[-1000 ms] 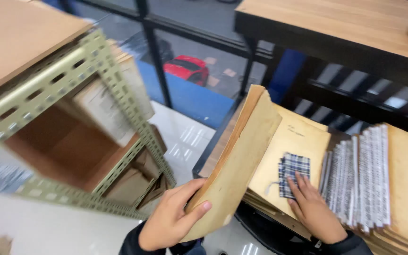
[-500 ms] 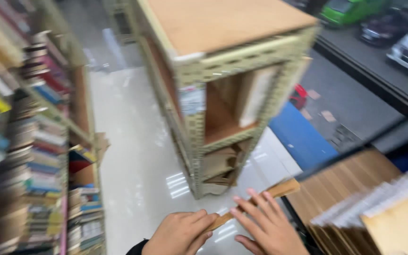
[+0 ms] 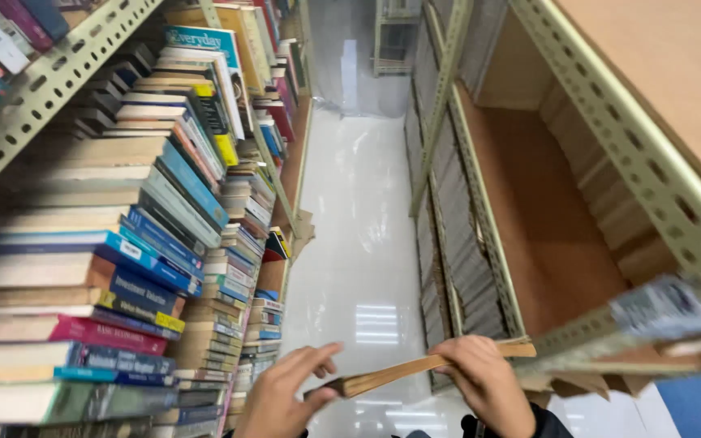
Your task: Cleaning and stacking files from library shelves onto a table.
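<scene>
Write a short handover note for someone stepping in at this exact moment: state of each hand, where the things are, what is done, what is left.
Left hand: open, fingertips touching the near end of the brown envelope stack.
Right hand: gripping the stack from above, near its far end.
The stack is held flat, in mid-air over the aisle floor, between the full bookshelves and the metal rack.
Done: stack lifted.
Left: it rests on no shelf yet.

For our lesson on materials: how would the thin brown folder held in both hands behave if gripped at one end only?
The brown folder looks flat and thin, so it would probably droop or flex. It seems light: the left hand steadies it with open fingers, while the right hand grips it. Its smooth card cover might slide from a loose hold.
</scene>
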